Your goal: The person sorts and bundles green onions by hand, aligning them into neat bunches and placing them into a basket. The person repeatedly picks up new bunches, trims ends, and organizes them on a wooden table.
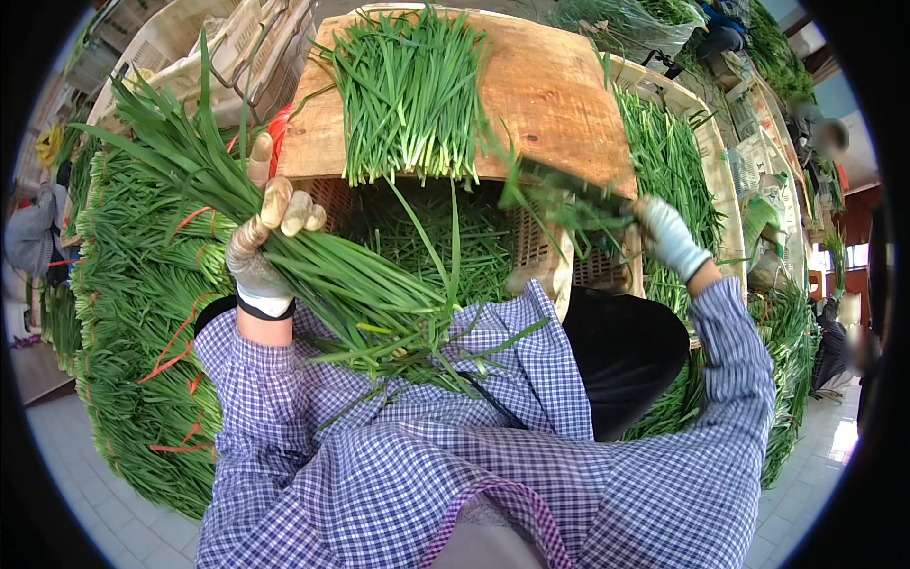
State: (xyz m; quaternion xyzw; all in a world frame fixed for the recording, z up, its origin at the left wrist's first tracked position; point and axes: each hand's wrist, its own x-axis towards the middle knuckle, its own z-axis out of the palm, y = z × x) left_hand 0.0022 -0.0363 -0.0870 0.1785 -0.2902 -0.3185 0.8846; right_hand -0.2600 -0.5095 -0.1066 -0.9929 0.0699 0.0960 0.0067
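My left hand [270, 235], in a stained white glove, is closed around a bunch of garlic chives [355, 274]. The leaves fan out to the upper left, and the other end hangs over my lap, where loose blades lie. On a wooden board [554, 107] in front of me rests a flat pile of garlic chives [412, 99], pale ends towards me. My gloved right hand [665, 231] is at the board's near right corner, gripping a dark, blade-like tool [576, 186], seemingly a knife, blurred by motion. Loose green blades hang around it; its handle is hidden.
Below the board, a plastic crate [544, 242] contains loose green leaves [441, 227]. Bundles of chives [142, 320] with red ties are stacked at left. More chives [668, 156] fill a crate at right. Other people are partly visible at both far sides.
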